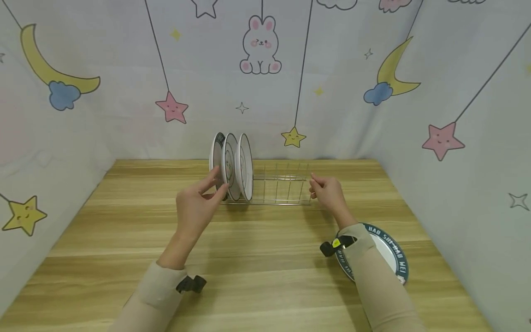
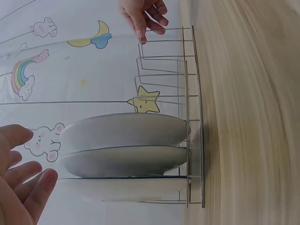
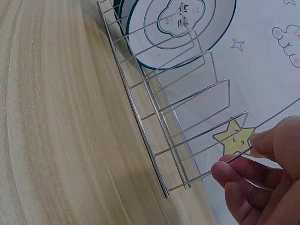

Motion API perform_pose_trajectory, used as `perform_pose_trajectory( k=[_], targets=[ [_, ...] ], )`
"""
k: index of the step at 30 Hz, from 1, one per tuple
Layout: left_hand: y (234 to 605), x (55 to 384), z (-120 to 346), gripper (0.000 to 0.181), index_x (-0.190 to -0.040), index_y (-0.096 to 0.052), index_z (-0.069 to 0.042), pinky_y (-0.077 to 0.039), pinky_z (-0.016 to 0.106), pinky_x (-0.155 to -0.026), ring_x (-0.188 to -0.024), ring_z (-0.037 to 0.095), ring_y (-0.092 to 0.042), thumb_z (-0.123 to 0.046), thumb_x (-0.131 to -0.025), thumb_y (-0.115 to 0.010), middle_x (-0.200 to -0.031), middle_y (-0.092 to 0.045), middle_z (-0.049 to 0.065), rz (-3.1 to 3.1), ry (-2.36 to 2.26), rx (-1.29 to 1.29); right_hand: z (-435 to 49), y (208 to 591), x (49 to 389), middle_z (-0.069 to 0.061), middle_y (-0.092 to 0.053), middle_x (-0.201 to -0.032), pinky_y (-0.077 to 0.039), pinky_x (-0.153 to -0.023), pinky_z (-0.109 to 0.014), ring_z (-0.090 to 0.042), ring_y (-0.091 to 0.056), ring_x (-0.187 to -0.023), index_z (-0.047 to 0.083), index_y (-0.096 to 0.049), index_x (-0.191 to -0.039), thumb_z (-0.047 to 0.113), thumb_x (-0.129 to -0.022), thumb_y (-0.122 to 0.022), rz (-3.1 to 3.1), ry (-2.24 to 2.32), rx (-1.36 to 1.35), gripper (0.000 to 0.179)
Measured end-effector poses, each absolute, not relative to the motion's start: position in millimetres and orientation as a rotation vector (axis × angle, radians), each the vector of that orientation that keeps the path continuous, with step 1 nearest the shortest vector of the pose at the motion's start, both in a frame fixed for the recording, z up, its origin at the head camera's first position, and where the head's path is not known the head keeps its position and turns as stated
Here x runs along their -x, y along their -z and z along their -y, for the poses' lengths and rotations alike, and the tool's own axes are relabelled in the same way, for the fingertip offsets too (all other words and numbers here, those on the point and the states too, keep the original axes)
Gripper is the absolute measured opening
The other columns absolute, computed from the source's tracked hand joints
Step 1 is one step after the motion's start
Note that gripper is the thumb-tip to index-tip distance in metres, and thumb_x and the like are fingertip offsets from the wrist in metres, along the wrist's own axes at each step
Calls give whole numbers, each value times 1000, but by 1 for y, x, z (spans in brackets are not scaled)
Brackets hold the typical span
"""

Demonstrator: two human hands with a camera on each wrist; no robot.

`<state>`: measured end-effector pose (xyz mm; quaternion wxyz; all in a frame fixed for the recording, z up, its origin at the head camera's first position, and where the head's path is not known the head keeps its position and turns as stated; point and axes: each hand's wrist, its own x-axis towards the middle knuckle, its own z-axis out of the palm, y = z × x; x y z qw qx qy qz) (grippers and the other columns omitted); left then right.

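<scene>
A wire dish rack [image 1: 286, 202] stands toward the back of the table, with three white plates [image 1: 247, 170] upright in slots at its left end. My right hand [image 1: 327, 191] pinches the rack's rightmost wire divider between thumb and fingers, shown closely in the right wrist view. Beside the leftmost plates is my left hand [image 1: 192, 207], thumb and fingers parted. The left wrist view shows that hand's fingers [image 2: 40, 192] apart from the plates [image 2: 126, 131]. The nearest plate face [image 3: 178, 28] in the right wrist view has dark rim lines and printed characters.
A plate with a dark green lettered rim [image 1: 401, 263] lies flat at the right, partly hidden under my right forearm. Several bare wire dividers [image 3: 227, 93] fill the rack's right part. A patterned cloth backdrop [image 1: 207, 69] stands behind the wooden table [image 1: 265, 276].
</scene>
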<state>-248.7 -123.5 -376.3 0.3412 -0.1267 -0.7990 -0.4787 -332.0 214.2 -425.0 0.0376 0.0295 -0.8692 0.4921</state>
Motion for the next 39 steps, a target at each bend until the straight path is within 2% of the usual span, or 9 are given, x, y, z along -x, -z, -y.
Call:
perform_pose_trajectory(
  k=[3, 8, 12, 20, 25, 28, 34, 39],
  targets=[
    [377, 250, 133, 41, -117, -63, -12, -52, 16, -58, -87, 16, -65, -24, -79, -72, -110, -62, -2, 2080, 1292, 282, -214, 424, 332, -20, -65, -91, -53, -54, -28, -30, -64, -73, 9, -53, -127, 18, -93, -53, 2668, -1504, -74, 35],
    [379, 254, 149, 39, -117, -62, -15, -52, 14, -59, -85, 13, -65, -23, -79, -71, -110, -63, -5, 2044, 1347, 203, -212, 424, 331, -19, -65, -90, -55, -61, -37, -32, -64, -74, 9, -53, -126, 18, -93, -53, 2666, -1507, -64, 34],
    [378, 259, 159, 38, -116, -63, -17, -51, 13, -60, -83, 10, -65, -25, -80, -71, -109, -63, -6, 2030, 1337, 157, -212, 424, 331, -19, -65, -91, -55, -58, -33, -32, -64, -74, 9, -54, -125, 18, -93, -53, 2669, -1500, -59, 34],
    [394, 271, 167, 35, -115, -62, -12, -52, 16, -67, -84, 13, -65, -16, -81, -69, -112, -62, -1, 2061, 1410, 110, -210, 426, 334, -20, -64, -91, -53, -53, -26, -28, -64, -71, 6, -53, -126, 20, -93, -53, 2689, -1485, -93, 36],
    [404, 278, 172, 36, -119, -61, -11, -51, 14, -66, -84, 14, -65, -11, -83, -67, -115, -60, -2, 2110, 1382, 103, -207, 427, 333, -21, -64, -92, -50, -49, -24, -31, -64, -74, 10, -52, -128, 22, -93, -53, 2695, -1494, -92, 36],
    [410, 282, 177, 38, -121, -58, -12, -51, 15, -69, -87, 16, -64, -8, -84, -65, -116, -59, 0, 2156, 1361, 97, -207, 426, 333, -20, -64, -93, -52, -52, -26, -30, -64, -73, 11, -52, -127, 22, -93, -53, 2693, -1489, -95, 36],
    [426, 294, 183, 39, -125, -56, -16, -52, 20, -72, -94, 21, -62, -8, -87, -61, -117, -59, 6, 2299, 1398, 38, -210, 427, 331, -20, -65, -91, -55, -64, -42, -28, -64, -69, 11, -53, -126, 21, -93, -53, 2659, -1489, -101, 35],
    [434, 302, 183, 37, -125, -56, -14, -53, 20, -66, -94, 23, -62, -7, -88, -59, -116, -60, 8, 2346, 1435, 37, -211, 428, 331, -17, -65, -89, -56, -62, -37, -27, -65, -69, 11, -53, -126, 22, -93, -53, 2658, -1467, -98, 35]
  ],
)
